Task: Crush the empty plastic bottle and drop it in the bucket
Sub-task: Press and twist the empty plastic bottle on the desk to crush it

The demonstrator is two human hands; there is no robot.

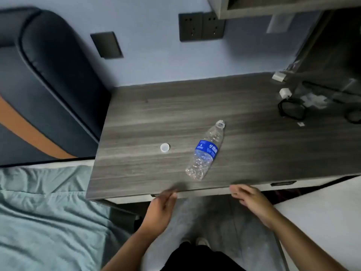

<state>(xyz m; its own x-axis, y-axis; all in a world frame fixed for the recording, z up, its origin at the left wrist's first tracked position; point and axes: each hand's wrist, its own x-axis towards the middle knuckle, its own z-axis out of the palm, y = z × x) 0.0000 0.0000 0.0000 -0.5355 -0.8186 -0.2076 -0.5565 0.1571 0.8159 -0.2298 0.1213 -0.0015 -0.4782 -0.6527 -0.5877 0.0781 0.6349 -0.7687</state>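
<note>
Both empty hands (pixel 162 208) front grey desk (pixel 156 114) by bed (pixel 39 212).

Your left hand (pixel 163 207) is motion-blurred at the fingertips, both forearms are cut off by the bottom edge, and the clutter (pixel 312 98) at the desk's far right is indistinct.

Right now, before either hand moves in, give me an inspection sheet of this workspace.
Surface: grey wood-grain desk, mostly bare.
Job's things: plastic bottle lying on its side, uncapped, neck away from the person; white cap to its left, apart. Bucket: nothing seen.
Clutter: eyeglasses, small white items at the far right.
Hands: left hand and right hand open, empty, at the near edge.
Cables: dark cord, far right, blurred.
Surroundings: bed left, wall sockets.
</note>
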